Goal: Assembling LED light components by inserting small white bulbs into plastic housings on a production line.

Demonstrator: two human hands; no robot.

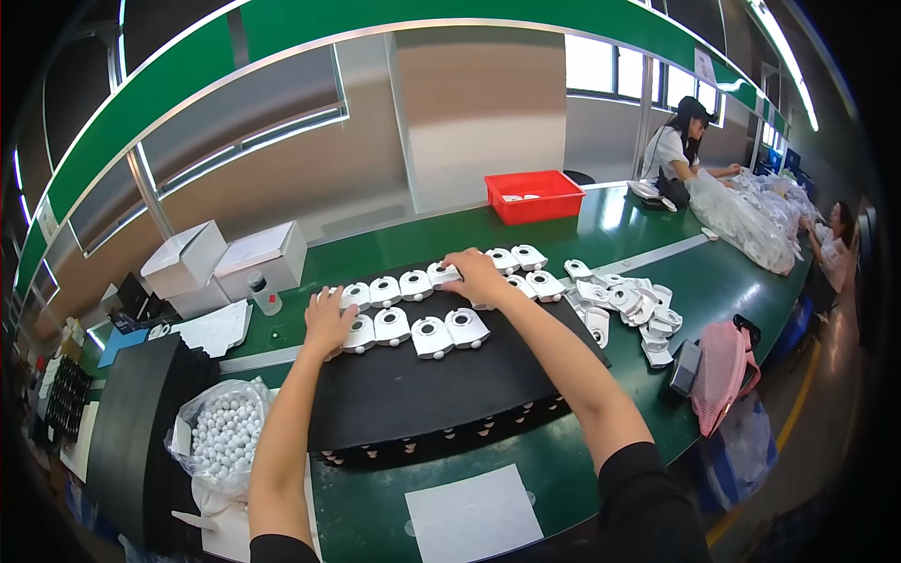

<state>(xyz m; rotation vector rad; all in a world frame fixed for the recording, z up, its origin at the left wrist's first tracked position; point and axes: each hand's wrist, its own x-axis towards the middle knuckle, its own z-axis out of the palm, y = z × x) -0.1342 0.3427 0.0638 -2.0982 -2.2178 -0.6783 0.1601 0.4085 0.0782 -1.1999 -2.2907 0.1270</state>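
Note:
Rows of white plastic housings (390, 326), each with a dark-centred round hole and a small white ball at its edge, lie on a stack of black foam sheets (413, 394). At the left end of the rows, my left hand (328, 324) has its fingers bent round a housing, which it mostly hides. Farther right, my right hand (477, 280) reaches over the back row, thumb and fingers closed about another white housing (439, 273). Two housings in the front row sit slightly apart from the pair to their left.
Loose white housings (631, 300) lie piled right of the foam. A red bin (535, 197) stands behind. On the left are a bag of white balls (225, 432), black sheets (141, 422) and white boxes (263, 258). A pink bag (721, 375) lies right; two people work beyond.

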